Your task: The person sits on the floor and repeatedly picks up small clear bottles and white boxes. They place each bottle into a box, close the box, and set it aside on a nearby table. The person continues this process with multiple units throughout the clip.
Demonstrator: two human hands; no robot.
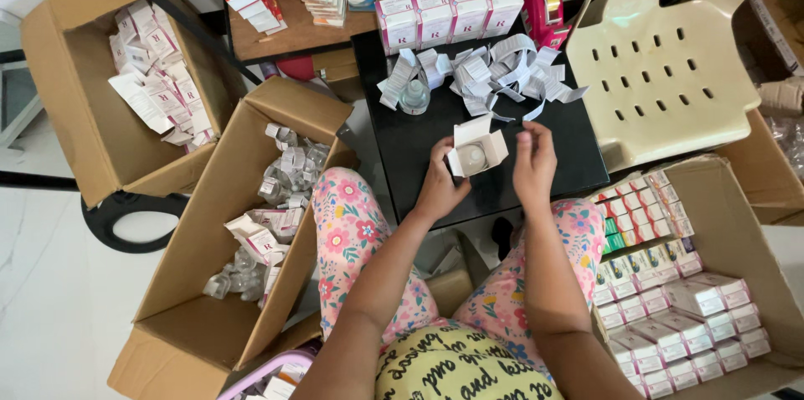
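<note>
left hand (441,186): fingers curled round the lower left side of a small open white carton (477,149), holding it just above the black tabletop (419,144)
right hand (533,167): just right of the carton, fingers half bent and loosely spread; can't tell if the tips touch the carton, nothing else in it
carton: top flaps open, tilted toward the camera, a round bottle top visible inside
behind carton: small clear bottle (414,97) standing on the table, next to a heap of folded paper leaflets (494,73)
back edge: row of pink-and-white boxes (449,16)
left side: open cardboard box with loose bottles and leaflets (280,190); further left, another cardboard box of flat cartons (155,73)
right side: cardboard box packed with closed cartons (678,325); cream plastic chair (662,73) beside the table
</note>
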